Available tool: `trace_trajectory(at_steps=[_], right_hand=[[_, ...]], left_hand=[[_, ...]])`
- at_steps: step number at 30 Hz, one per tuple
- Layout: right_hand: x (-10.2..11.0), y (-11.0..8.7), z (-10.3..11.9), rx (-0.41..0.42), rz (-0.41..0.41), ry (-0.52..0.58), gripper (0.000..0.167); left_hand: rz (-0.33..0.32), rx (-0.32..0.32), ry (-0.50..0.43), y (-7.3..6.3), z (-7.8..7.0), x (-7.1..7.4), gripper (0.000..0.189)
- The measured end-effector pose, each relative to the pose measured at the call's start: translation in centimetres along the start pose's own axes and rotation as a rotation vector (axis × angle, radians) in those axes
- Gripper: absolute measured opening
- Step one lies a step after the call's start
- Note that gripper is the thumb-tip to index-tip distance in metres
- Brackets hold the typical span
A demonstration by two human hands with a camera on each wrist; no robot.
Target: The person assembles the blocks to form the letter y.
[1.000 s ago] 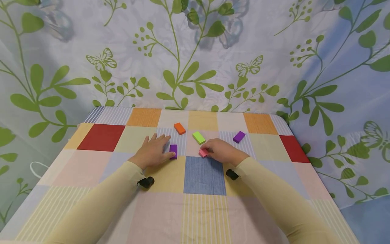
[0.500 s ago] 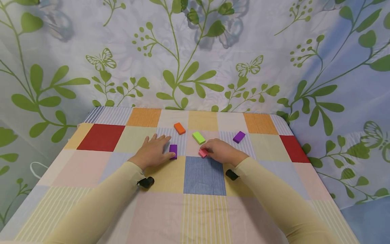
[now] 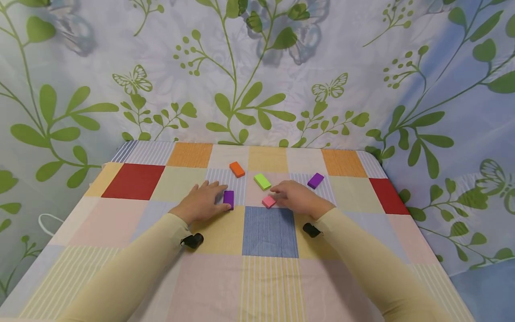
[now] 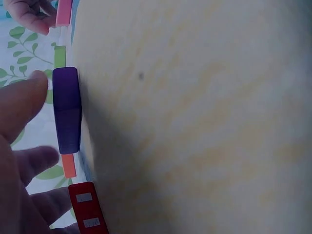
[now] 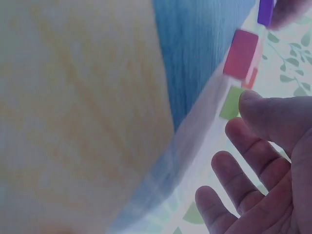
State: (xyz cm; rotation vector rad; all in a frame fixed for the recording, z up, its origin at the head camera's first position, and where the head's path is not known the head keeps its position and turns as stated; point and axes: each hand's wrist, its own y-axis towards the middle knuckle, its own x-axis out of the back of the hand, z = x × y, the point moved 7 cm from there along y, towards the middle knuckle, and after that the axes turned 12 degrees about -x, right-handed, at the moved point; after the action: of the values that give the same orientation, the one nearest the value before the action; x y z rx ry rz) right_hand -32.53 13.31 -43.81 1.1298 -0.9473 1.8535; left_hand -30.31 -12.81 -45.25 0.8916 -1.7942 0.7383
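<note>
My left hand [image 3: 202,201] lies with fingers spread beside a purple block [image 3: 228,200], its thumb at the block's near end. In the left wrist view a red block [image 4: 88,209] with white labels shows in front of the other fingers; the hand hides it in the head view. A pink block [image 3: 269,202] rests on the patchwork cloth just left of my right hand [image 3: 299,197]. The right wrist view shows that hand's fingers apart and loosely bent, with a small gap between the thumb and the pink block [image 5: 241,54].
Beyond the hands lie an orange block [image 3: 237,169], a lime green block [image 3: 263,181] and a second purple block [image 3: 315,180]. The patchwork cloth [image 3: 270,232] covers the table, and a leaf-patterned curtain [image 3: 257,67] hangs behind it. A white cable [image 3: 46,226] loops at the left edge.
My right hand has let go of the pink block and drawn slightly to the right, leaving the block on the cloth. The left hand stays almost still.
</note>
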Motion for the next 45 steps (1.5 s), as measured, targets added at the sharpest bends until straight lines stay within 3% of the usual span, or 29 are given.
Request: trace_trajectory(at_steps=[4,12,17,23,27,45], right_hand=[[0.7,-0.4,-1.4,-0.053,-0.015,0.018,0.041],[3.3,-0.9,-4.5,-0.16,-0.13,0.034,0.041],[4.6,-1.3,-7.6,-0.225,-0.179,0.024,0.045],[4.4,-1.5,-12.1,-0.366,-0.142,0.078,0.055],[4.0,-1.7,-13.8,-0.418,-0.117,0.12,0.061],[3.0,-1.0,-15.9,-0.479,-0.017,0.242,0.071]], left_hand=[[0.027,-0.014,-0.01,-0.1,-0.1,-0.3,0.072],[0.026,-0.011,-0.024,-0.1,-0.2,-0.2,0.07],[0.018,-0.01,-0.036,-0.3,-0.3,-0.2,0.068],[0.015,-0.007,-0.037,-0.3,-0.3,-0.6,0.069],[0.013,-0.007,-0.043,-0.3,-0.2,-0.9,0.069],[0.028,0.019,-0.04,-0.1,0.2,-1.1,0.071]])
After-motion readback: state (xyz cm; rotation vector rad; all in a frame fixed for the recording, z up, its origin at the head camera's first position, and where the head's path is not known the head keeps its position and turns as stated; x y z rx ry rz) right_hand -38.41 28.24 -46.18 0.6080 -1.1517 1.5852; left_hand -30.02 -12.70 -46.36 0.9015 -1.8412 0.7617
